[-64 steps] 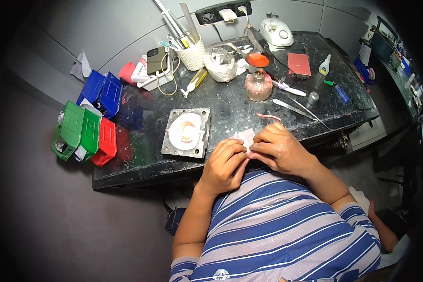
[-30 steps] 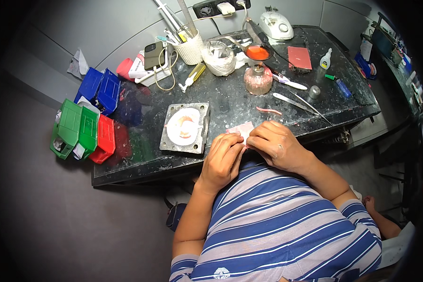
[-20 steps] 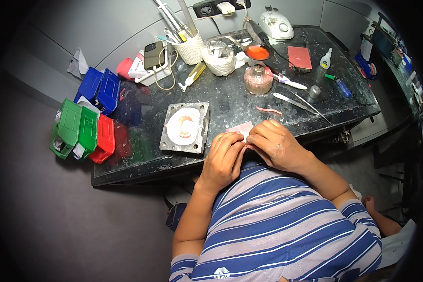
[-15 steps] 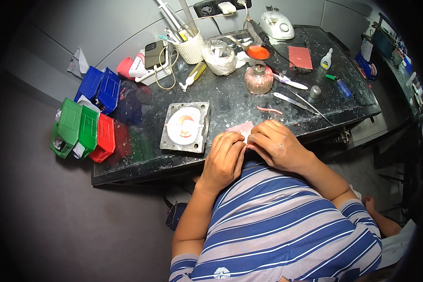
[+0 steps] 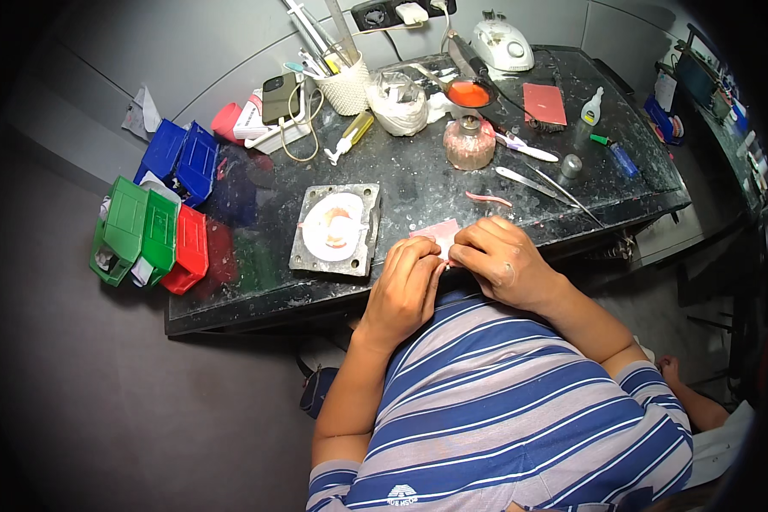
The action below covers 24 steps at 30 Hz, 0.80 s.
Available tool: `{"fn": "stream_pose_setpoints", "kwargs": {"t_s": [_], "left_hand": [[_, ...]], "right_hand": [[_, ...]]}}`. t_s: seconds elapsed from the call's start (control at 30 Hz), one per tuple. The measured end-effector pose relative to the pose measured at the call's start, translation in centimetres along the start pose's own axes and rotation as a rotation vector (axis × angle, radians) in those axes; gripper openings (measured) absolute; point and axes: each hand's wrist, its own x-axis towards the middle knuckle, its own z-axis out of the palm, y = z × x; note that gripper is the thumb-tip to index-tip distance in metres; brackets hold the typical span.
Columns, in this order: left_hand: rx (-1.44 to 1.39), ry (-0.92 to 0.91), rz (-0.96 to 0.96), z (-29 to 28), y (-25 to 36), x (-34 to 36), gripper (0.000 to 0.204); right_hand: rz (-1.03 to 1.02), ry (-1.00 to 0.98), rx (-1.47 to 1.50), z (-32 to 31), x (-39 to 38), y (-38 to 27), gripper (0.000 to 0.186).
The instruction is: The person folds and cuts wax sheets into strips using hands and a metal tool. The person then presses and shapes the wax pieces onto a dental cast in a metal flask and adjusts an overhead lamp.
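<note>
Black table; at its near edge left hand and right hand, close together, pinch a pale pink sheet, partly hidden behind them; small lettering marks the striped shirt

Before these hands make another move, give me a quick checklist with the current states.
1. Pink sheet gripped by left hand and right hand: ok, fingers of both on its near edge.
2. Sheet's near edge undamaged: cannot tell, fingers cover it.
3. Metal block apart from both hands: ok, on the bench to their left.
4. Burner flame out: cannot tell.
5. Bench just beyond the right hand free of scraps: not ok, a pink strip lies there.
</note>
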Motion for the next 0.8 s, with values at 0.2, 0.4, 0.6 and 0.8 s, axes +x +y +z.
{"fn": "stream_pose_setpoints", "kwargs": {"t_s": [0.2,0.4,0.6,0.8], "left_hand": [[-0.008,0.004,-0.016,-0.05,-0.20,-0.18,0.017],[-0.013,0.005,-0.026,-0.14,-0.12,-0.10,0.017],[0.006,0.011,-0.036,-0.11,0.42,0.39,0.020],[0.027,0.010,-0.040,-0.04,0.41,0.27,0.021]], "right_hand": [[0.015,0.018,0.017,-0.54,0.19,-0.15,0.017],[0.019,-0.001,0.013,-0.58,-0.09,0.14,0.015],[0.028,0.006,0.020,-0.07,-0.10,0.27,0.014],[0.052,-0.013,0.028,-0.72,-0.09,0.21,0.012]]}}
